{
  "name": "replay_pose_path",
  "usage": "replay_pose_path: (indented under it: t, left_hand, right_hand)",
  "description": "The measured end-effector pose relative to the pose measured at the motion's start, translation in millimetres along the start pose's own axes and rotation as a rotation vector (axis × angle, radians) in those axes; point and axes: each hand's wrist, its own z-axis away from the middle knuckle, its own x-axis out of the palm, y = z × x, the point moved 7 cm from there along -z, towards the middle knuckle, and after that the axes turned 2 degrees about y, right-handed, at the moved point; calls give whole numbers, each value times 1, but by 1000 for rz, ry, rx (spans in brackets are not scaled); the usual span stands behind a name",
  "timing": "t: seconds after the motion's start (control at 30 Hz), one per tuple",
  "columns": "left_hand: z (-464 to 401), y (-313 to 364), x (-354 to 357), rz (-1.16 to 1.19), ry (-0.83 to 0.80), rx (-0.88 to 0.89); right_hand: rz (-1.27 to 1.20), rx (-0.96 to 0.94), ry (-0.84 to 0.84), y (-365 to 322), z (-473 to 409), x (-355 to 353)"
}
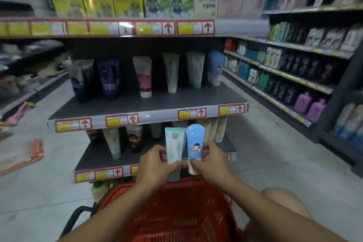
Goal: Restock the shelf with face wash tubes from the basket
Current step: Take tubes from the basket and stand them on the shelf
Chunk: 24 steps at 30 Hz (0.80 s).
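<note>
Red basket [176, 220] sits nearest, below both forearms. Left hand [155, 165] grips a pale green tube [174, 147] upright, fingers [172, 166] closed around its lower part. Right hand [211, 160] grips a blue tube [194, 143] likewise, cap down. Both tubes touch side by side, above the basket, before the lower shelf [98, 155]. Middle shelf [137, 104] beyond carries standing tubes at its back.

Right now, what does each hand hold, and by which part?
Left hand: pale green tube, lower part. Right hand: blue tube, near its white cap end.
</note>
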Motion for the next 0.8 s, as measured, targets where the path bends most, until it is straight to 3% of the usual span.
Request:
replay_pose_path:
  t: [0.47, 0.8]
  left_hand:
    - [-71, 137, -11, 97, 63, 204]
    - [-141, 180, 15, 134, 124, 277]
  right_hand:
    - [-64, -160, 229, -66, -93, -116]
    - [-77, -138, 413, -62, -159, -146]
